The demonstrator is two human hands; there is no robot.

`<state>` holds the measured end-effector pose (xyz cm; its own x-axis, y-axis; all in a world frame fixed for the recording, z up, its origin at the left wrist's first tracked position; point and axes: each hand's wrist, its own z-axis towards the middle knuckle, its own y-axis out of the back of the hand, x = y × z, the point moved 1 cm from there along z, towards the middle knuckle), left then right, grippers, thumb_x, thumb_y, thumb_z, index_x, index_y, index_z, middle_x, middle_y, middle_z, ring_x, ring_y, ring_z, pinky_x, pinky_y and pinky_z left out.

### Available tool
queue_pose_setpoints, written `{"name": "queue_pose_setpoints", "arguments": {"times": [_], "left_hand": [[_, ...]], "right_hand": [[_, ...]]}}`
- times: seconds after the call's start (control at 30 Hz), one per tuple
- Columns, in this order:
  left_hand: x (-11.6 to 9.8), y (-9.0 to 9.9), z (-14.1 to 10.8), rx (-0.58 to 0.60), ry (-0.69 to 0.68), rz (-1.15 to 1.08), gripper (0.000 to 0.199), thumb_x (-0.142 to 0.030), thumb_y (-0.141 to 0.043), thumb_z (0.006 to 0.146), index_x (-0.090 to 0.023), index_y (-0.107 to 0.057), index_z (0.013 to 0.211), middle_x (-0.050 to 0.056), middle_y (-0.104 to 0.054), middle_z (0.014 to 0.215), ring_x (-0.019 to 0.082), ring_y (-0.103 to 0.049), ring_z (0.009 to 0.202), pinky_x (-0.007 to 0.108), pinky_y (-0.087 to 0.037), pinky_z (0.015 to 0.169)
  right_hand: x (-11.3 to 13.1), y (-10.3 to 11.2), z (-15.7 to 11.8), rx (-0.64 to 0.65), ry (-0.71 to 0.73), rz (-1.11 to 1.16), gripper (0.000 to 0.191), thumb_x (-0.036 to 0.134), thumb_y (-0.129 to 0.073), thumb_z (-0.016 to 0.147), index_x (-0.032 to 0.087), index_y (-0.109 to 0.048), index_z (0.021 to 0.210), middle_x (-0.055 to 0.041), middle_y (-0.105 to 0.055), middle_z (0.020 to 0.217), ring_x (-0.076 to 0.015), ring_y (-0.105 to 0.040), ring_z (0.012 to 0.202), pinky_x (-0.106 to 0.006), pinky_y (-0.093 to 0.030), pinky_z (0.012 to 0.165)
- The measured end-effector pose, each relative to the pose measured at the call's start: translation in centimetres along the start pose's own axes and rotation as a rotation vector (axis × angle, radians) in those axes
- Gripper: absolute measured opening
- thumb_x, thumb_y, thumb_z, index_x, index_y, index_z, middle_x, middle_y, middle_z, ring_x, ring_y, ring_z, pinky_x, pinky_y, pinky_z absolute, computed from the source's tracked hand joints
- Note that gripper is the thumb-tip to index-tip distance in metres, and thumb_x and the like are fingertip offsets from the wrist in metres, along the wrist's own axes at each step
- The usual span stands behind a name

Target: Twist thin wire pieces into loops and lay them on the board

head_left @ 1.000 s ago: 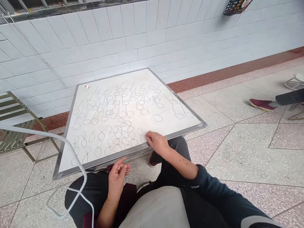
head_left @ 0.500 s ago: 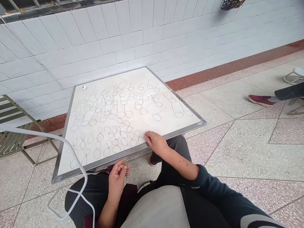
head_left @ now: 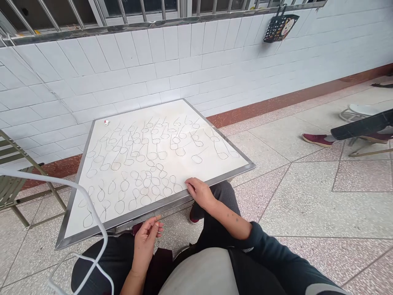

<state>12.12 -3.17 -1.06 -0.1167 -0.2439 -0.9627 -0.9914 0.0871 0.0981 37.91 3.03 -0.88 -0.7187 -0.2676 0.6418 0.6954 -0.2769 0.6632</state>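
Many thin dark wire loops lie across a white board table with a metal edge. Those toward the back have long straight tails; the ones near the front left are small twisted loops. My right hand rests at the table's front edge with fingertips pinched on the surface, beside a small loop; what they hold is too small to make out. Below the front edge, my left hand is raised over my lap, thumb against fingers; anything between them is too fine to tell.
A tiny red-and-white object sits at the back left corner. A white cable crosses the left foreground. A slatted chair stands left. At right are a person's leg and a stool.
The view has tilted up, showing more of the barred window and the hanging bag. Both hands keep nearly the same place and pose relative to the table.
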Motion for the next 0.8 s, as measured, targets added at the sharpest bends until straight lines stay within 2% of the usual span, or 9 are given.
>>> {"name": "queue_pose_setpoints", "arguments": {"times": [0.1, 0.2, 0.27, 0.37, 0.53, 0.8], "left_hand": [[0.0, 0.2, -0.1, 0.001, -0.019, 0.01, 0.043, -0.046, -0.066, 0.079, -0.016, -0.066, 0.11, 0.007, -0.072, 0.088, 0.018, -0.066, 0.077, 0.028, -0.053, 0.066], [0.0, 0.2, -0.2, -0.003, -0.037, 0.005, 0.043, -0.046, -0.066, 0.078, -0.016, -0.067, 0.109, 0.007, -0.072, 0.087, 0.019, -0.066, 0.076, 0.029, -0.053, 0.066], [0.0, 0.2, -0.2, -0.018, -0.043, -0.003, 0.043, -0.046, -0.068, 0.077, -0.016, -0.068, 0.107, 0.008, -0.072, 0.085, 0.019, -0.066, 0.075, 0.029, -0.053, 0.065], [-0.4, 0.0, -0.4, -0.049, -0.055, -0.021, 0.043, -0.046, -0.069, 0.075, -0.016, -0.069, 0.104, 0.008, -0.073, 0.083, 0.019, -0.066, 0.072, 0.028, -0.053, 0.063], [-1.0, -0.3, -0.8, -0.045, -0.069, -0.027, 0.041, -0.045, -0.068, 0.076, -0.015, -0.07, 0.103, 0.008, -0.072, 0.082, 0.018, -0.066, 0.07, 0.029, -0.053, 0.064], [-0.5, -0.1, -0.6, -0.044, -0.075, -0.068, 0.039, -0.044, -0.069, 0.076, -0.015, -0.069, 0.103, 0.007, -0.072, 0.081, 0.018, -0.065, 0.07, 0.028, -0.052, 0.062]], "right_hand": [[-0.3, 0.5, 0.3, 0.004, -0.004, 0.039, 0.021, 0.023, -0.043, 0.094, 0.018, -0.064, 0.097, -0.0054, -0.067, 0.087, -0.0174, -0.061, 0.081, -0.029, -0.047, 0.076], [-1.5, 2.7, 1.8, -0.03, -0.077, 0.022, 0.023, 0.025, -0.043, 0.094, 0.019, -0.064, 0.099, -0.0041, -0.067, 0.091, -0.0164, -0.061, 0.083, -0.028, -0.047, 0.076], [-3.0, 4.7, 3.5, -0.105, -0.215, -0.116, 0.023, 0.026, -0.044, 0.093, 0.02, -0.064, 0.101, -0.005, -0.067, 0.093, -0.0175, -0.061, 0.081, -0.028, -0.045, 0.072], [-5.4, 6.7, 6.2, -0.087, -0.351, -0.293, 0.022, 0.027, -0.047, 0.092, 0.019, -0.064, 0.103, -0.0078, -0.065, 0.099, -0.0196, -0.06, 0.084, -0.028, -0.042, 0.068], [-7.3, 6.4, 8.3, 0.049, -0.434, -0.401, 0.02, 0.029, -0.049, 0.091, 0.018, -0.064, 0.098, -0.0094, -0.063, 0.102, -0.0196, -0.059, 0.083, -0.028, -0.04, 0.066], [-7.0, 6.0, 8.4, 0.069, -0.454, -0.475, 0.018, 0.02, -0.046, 0.091, 0.011, -0.06, 0.098, -0.0164, -0.062, 0.102, -0.0239, -0.06, 0.084, -0.031, -0.04, 0.066]]}}
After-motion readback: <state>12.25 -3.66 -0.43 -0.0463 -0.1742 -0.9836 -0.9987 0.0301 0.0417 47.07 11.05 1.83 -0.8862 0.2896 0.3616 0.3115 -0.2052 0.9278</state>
